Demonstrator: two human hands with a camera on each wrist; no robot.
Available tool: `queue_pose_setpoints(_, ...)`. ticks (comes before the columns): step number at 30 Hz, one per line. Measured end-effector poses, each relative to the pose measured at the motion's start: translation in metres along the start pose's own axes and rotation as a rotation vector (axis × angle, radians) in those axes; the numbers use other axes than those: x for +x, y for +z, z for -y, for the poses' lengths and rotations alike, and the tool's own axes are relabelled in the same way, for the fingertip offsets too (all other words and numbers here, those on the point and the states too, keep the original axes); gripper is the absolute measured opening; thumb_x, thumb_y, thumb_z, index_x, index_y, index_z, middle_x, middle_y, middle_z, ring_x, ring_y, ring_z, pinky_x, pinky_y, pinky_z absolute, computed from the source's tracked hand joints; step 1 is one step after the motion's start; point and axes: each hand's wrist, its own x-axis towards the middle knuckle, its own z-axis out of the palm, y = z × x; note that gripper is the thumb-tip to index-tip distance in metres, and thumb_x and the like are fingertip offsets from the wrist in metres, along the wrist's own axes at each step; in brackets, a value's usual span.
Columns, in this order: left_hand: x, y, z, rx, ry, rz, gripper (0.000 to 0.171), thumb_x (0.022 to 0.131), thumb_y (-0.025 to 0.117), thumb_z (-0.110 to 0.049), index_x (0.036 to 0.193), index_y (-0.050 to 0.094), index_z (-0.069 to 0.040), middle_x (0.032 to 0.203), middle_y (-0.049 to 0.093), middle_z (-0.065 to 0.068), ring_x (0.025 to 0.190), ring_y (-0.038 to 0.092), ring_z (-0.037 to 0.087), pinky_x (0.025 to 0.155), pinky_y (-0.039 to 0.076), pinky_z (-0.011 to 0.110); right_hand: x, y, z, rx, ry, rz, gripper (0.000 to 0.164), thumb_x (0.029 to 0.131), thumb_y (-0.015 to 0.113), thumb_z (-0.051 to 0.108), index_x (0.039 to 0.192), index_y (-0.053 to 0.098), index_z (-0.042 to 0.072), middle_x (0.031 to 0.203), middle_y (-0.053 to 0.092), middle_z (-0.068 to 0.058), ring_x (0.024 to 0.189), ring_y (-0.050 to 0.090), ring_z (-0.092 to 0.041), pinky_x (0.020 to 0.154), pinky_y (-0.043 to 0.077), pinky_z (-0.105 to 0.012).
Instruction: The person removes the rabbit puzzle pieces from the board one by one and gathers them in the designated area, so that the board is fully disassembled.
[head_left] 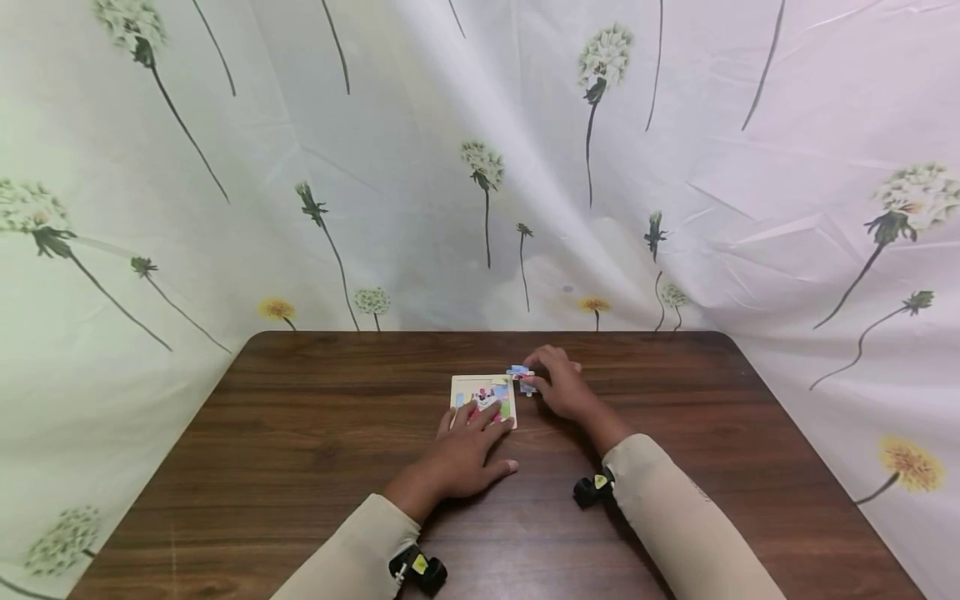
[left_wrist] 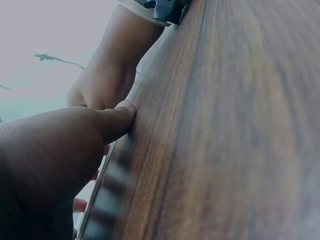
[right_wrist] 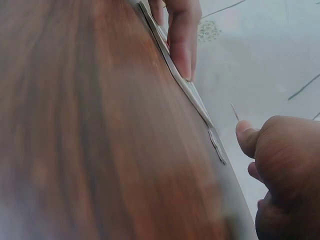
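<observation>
A small jigsaw puzzle board (head_left: pixel 460 385) with a pale frame and a coloured cartoon picture lies flat on the table. My left hand (head_left: pixel 465 457) rests on its near part with fingers spread, the thumb out on the wood. Just beyond the board's right edge, my right hand (head_left: pixel 564 387) pinches a thin puzzle piece (right_wrist: pixel 234 111) by its edge, raised off the table. Under that hand a loose bluish puzzle piece (head_left: pixel 528 389) lies beside the board; in the right wrist view this loose piece (right_wrist: pixel 217 146) sits at the board's corner. The left fingers cover part of the picture.
The brown wooden table (head_left: pixel 300 467) extends around the board. Behind it hangs a white curtain (head_left: pixel 420 208) printed with dandelions, close to the far edge. Each wrist wears a black camera, one at the left sleeve (head_left: pixel 352 542) and one at the right sleeve (head_left: pixel 675 508).
</observation>
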Motion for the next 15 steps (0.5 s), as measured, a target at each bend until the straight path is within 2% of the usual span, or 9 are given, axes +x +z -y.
queue_pose_setpoints(7,0.001,0.002,0.000,0.009,0.000,0.004,0.067,0.107,0.059,-0.062,0.163,0.053,-0.026,0.181,0.033,0.006,0.167,0.025,0.047,0.132,0.019,0.071,-0.012,-0.009,-0.011,-0.011,0.024,-0.009,0.018,0.106,0.073,0.018,0.123,0.070,0.013,0.130,0.068,-0.009,0.132,0.055,-0.034,0.108,0.034,-0.063)
queue_pose_setpoints(15,0.000,0.002,0.001,-0.001,0.007,-0.015,0.066,0.107,0.060,-0.061,0.162,0.053,-0.025,0.180,0.033,0.007,0.166,0.025,0.048,0.131,0.020,0.072,-0.023,-0.019,-0.021,-0.007,0.040,-0.021,0.018,0.106,0.073,0.015,0.123,0.070,0.011,0.134,0.067,-0.013,0.133,0.055,-0.037,0.111,0.036,-0.068)
